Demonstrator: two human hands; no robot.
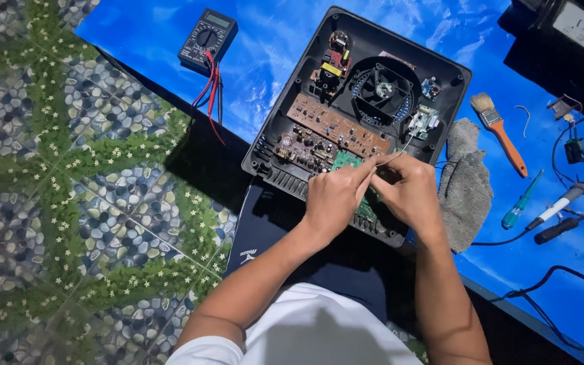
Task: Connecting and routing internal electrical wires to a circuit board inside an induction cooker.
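Green circuit board (346,162) sits at the near edge of the opened black casing (272,145) on the blue sheet (278,34); we observe both hands, left (336,196) and right (410,192), pinching a thin wire (395,157) above it.

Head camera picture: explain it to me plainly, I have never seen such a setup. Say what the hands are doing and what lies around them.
A camera on the person's head looks down at their own two bare hands. The left hand and right hand meet over a small green circuit board inside an opened black plastic appliance casing with a round black fan; the fingers pinch a thin pale wire. It lies on a blue sheet. Nearby lie a dark multimeter, an orange-handled paintbrush, a grey rag, a teal screwdriver and a soldering iron.
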